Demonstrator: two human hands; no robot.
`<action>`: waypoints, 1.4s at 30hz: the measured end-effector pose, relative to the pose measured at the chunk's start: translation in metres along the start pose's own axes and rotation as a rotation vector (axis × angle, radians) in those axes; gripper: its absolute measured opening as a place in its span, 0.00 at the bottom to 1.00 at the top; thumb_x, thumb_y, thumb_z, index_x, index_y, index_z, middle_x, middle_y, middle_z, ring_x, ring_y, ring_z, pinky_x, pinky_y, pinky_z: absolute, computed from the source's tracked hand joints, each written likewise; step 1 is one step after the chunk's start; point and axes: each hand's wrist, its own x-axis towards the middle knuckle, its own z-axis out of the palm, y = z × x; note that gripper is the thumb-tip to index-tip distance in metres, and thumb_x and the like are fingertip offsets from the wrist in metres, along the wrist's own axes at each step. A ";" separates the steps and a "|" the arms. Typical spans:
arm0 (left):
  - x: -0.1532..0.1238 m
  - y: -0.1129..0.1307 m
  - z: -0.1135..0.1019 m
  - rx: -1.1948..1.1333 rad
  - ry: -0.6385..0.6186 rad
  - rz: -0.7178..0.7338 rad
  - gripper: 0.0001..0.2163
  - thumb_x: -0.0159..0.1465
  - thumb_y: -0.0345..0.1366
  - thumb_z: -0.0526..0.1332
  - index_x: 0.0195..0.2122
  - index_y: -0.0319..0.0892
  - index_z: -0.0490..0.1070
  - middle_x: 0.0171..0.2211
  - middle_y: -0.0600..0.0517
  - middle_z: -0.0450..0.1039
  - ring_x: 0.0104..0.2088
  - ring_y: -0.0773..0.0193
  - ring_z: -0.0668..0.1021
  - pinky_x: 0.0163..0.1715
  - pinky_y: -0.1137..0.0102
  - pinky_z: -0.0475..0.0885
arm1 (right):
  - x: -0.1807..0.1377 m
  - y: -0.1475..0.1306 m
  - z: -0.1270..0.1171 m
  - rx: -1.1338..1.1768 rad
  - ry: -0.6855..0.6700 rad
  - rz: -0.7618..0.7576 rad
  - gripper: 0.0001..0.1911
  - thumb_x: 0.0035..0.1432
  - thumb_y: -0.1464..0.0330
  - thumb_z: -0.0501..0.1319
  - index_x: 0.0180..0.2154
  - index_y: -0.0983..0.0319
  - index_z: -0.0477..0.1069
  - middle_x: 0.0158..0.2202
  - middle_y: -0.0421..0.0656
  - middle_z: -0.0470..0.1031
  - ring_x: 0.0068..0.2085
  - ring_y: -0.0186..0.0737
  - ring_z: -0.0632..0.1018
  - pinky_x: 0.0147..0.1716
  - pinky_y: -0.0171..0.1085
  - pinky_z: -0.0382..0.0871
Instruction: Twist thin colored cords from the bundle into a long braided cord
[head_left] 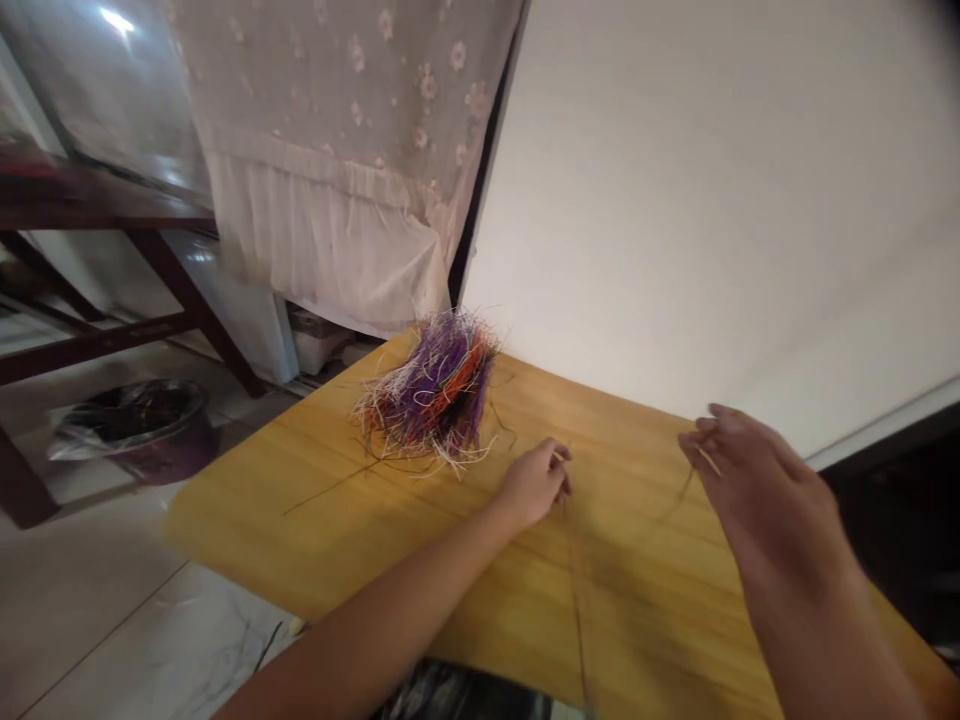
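My left hand [536, 482] is low over the wooden table, fingers curled together in a pinch. A thin brown strand [577, 610] runs from it down toward the table's near edge. To the right, my right hand [765, 490] is raised above the tabletop, somewhat blurred, with fingertips pinched. A short length of thin strand [685, 484] dangles below those fingertips; whether both hands hold the same strand I cannot tell. Beyond my left hand lies a tangled bundle of purple, orange and white strands [439, 390], touched by neither hand.
The yellow wooden table [247, 510] has a rounded left corner. A white wall panel [712, 200] rises along its far side, next to a floral curtain [337, 170]. On the floor at left stands a lined bin [161, 450], near a dark wooden table [187, 290].
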 end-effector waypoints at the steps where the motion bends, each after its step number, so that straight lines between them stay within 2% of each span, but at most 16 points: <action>1: 0.002 0.000 -0.002 -0.045 -0.023 -0.018 0.12 0.67 0.39 0.56 0.48 0.37 0.67 0.36 0.50 0.73 0.29 0.67 0.76 0.28 0.69 0.75 | 0.018 0.010 -0.011 -0.007 -0.060 0.092 0.10 0.44 0.66 0.70 0.32 0.60 0.77 0.31 0.38 0.76 0.32 0.31 0.77 0.38 0.32 0.74; 3: 0.005 -0.001 -0.006 -0.119 -0.070 -0.049 0.12 0.67 0.39 0.56 0.47 0.37 0.67 0.35 0.51 0.72 0.27 0.68 0.75 0.26 0.71 0.74 | 0.040 0.035 -0.027 -0.050 -0.157 0.219 0.13 0.37 0.67 0.72 0.28 0.64 0.77 0.27 0.41 0.76 0.25 0.33 0.75 0.28 0.35 0.74; 5: 0.008 -0.001 -0.009 -0.175 -0.109 -0.067 0.12 0.67 0.39 0.56 0.46 0.37 0.67 0.35 0.51 0.72 0.27 0.69 0.75 0.25 0.71 0.73 | 0.043 0.062 -0.031 -0.086 -0.237 0.296 0.15 0.34 0.67 0.74 0.29 0.64 0.78 0.25 0.43 0.77 0.23 0.34 0.75 0.24 0.35 0.73; 9: 0.008 -0.002 -0.012 -0.238 -0.168 -0.086 0.11 0.67 0.40 0.56 0.45 0.37 0.68 0.33 0.52 0.72 0.26 0.69 0.75 0.25 0.72 0.73 | 0.020 0.102 -0.016 -0.102 -0.313 0.313 0.16 0.40 0.64 0.72 0.34 0.63 0.77 0.27 0.44 0.79 0.26 0.36 0.77 0.29 0.37 0.73; 13: 0.005 -0.001 -0.013 -0.249 -0.184 -0.076 0.11 0.67 0.39 0.56 0.43 0.36 0.69 0.32 0.52 0.72 0.26 0.69 0.75 0.25 0.71 0.73 | 0.007 0.117 -0.005 -0.116 -0.343 0.254 0.11 0.46 0.66 0.70 0.32 0.64 0.75 0.28 0.41 0.78 0.30 0.36 0.78 0.36 0.39 0.72; 18: 0.003 0.002 -0.014 -0.228 -0.174 -0.055 0.08 0.66 0.37 0.57 0.40 0.36 0.69 0.32 0.53 0.71 0.26 0.70 0.74 0.25 0.72 0.72 | 0.006 0.121 -0.006 -0.143 -0.373 0.207 0.06 0.52 0.69 0.67 0.32 0.65 0.74 0.28 0.38 0.75 0.31 0.34 0.76 0.36 0.39 0.71; 25: 0.003 0.005 -0.016 -0.214 -0.182 -0.056 0.07 0.66 0.35 0.58 0.36 0.36 0.69 0.29 0.55 0.70 0.24 0.71 0.73 0.24 0.73 0.72 | 0.000 0.114 -0.003 -0.122 -0.396 0.173 0.08 0.46 0.64 0.68 0.29 0.60 0.78 0.26 0.40 0.77 0.31 0.38 0.75 0.36 0.39 0.68; 33: -0.001 0.012 -0.017 -0.273 -0.175 -0.052 0.07 0.65 0.35 0.59 0.33 0.36 0.69 0.26 0.56 0.69 0.22 0.72 0.72 0.22 0.74 0.71 | -0.003 0.112 -0.004 -0.114 -0.355 0.163 0.09 0.45 0.62 0.68 0.30 0.59 0.78 0.29 0.41 0.78 0.32 0.38 0.76 0.38 0.39 0.69; 38: -0.009 0.020 -0.021 -0.374 -0.084 -0.005 0.09 0.57 0.36 0.66 0.34 0.37 0.70 0.24 0.57 0.71 0.23 0.71 0.74 0.29 0.72 0.72 | -0.003 0.101 -0.008 -0.129 -0.297 0.156 0.10 0.45 0.62 0.68 0.30 0.60 0.78 0.29 0.41 0.77 0.26 0.35 0.73 0.32 0.38 0.70; 42: -0.015 0.028 -0.021 -0.408 -0.062 0.026 0.13 0.52 0.39 0.68 0.36 0.38 0.72 0.26 0.54 0.72 0.25 0.69 0.75 0.31 0.70 0.73 | -0.008 0.086 -0.008 -0.139 -0.310 0.151 0.08 0.47 0.64 0.67 0.31 0.59 0.79 0.30 0.42 0.78 0.27 0.34 0.74 0.34 0.38 0.71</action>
